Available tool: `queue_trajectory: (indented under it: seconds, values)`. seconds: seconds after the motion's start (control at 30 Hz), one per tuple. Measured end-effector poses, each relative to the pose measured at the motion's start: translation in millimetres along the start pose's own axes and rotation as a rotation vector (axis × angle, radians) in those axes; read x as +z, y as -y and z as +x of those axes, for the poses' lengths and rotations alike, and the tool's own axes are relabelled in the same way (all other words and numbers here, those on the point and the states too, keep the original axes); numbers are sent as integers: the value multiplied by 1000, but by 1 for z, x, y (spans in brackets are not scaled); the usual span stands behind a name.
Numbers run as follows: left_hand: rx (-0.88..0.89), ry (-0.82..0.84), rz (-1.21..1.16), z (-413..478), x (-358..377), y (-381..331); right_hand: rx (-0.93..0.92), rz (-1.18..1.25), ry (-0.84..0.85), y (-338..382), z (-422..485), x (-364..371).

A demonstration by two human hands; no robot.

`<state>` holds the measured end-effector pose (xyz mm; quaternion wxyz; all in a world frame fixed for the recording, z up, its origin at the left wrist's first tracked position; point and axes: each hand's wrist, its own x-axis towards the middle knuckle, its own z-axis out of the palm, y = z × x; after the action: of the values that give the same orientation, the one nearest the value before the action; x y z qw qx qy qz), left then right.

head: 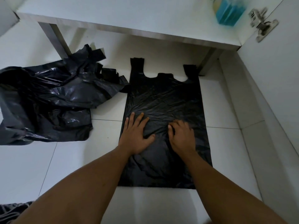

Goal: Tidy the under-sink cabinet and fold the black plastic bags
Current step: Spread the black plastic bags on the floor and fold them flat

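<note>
The floor (pixel 40 167) is laid in large white tiles with thin grey grout lines, under dim, cool light. Along the far side runs the white cabinet base (pixel 113 18), its front edge raised on grey metal legs (pixel 55 39). At the right stands an open white door (pixel 275 70) carrying a steel hinge (pixel 263 25).

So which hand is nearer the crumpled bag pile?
Left. The left hand lies flat on the spread bag, on the side nearest the pile. The right hand presses the same bag farther from it.
</note>
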<state>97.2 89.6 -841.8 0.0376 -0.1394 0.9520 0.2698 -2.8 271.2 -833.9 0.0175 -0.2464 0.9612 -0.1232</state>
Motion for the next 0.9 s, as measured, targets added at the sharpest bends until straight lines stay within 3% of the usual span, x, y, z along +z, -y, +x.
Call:
queue_trajectory:
  seconds: [0.07, 0.2, 0.37, 0.67, 0.9]
  values:
    - [-7, 9, -61, 1, -8, 1, 7, 25, -5, 1, -1, 0]
    - [69, -46, 255, -8, -18, 6, 13, 36, -22, 3, -5, 1]
    - [78, 23, 392, -23, -10, 15, 71, 41, -17, 14, -10, 3]
    - [36, 30, 362, -29, -3, 27, 2, 63, 87, 23, -31, 16]
    - [54, 0, 336, -29, 0, 28, 180, 21, 90, -40, -36, -2]
